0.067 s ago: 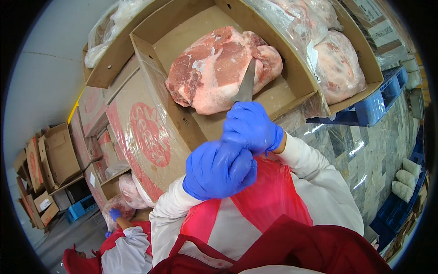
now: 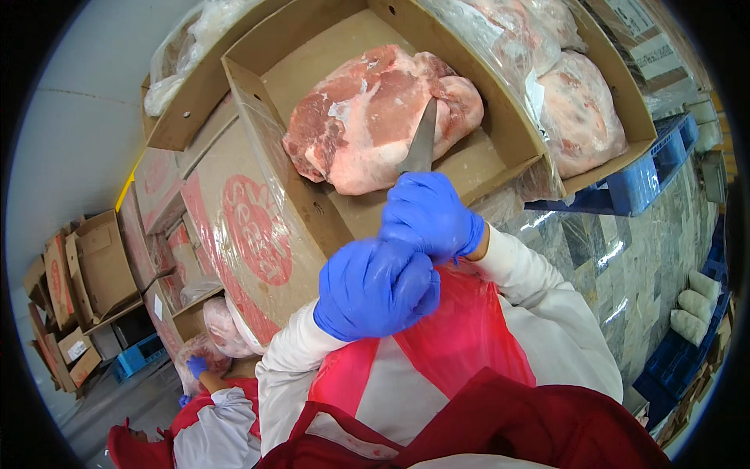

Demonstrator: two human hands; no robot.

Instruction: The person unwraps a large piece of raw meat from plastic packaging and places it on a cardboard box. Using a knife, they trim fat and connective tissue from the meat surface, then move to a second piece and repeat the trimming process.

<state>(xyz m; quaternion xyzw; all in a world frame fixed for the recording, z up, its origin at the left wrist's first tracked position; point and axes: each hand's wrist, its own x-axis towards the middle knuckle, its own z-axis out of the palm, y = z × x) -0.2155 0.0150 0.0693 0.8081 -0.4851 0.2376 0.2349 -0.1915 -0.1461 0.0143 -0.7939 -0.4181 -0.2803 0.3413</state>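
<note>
So, looking at the knife (image 2: 423,141) first: its blade points away from the person, up toward the far side of the box, and the long axis runs nearly straight out from the body with a slight lean to the right. The tip is over the right part of a big piece of meat (image 2: 367,117), right by a fold. Can't tell if it's actually dug in or just lying against the surface. The meat sits in an uncovered cardboard box (image 2: 312,211) and is longer side to side, its right end a bit farther from the person than its left.

Right hand (image 2: 430,217), in a blue glove, is wrapped tight around the knife, and the handle is pretty much buried in the fist. Left hand (image 2: 379,289), same kind of glove, is curled closed too, lower and to the left, pressed right up against the right one. No clue whether its fingers have hold of anything, they hide whatever might be inside.

Just right of that box is another box (image 2: 605,172) with plastic-wrapped meat, with a blue pallet (image 2: 648,176) near its lower corner. On the left there's a plastic-wrapped carton (image 2: 250,227) with red print. Way down in the lower left, a co-worker (image 2: 215,426) has a blue-gloved hand on some wrapped meat.
</note>
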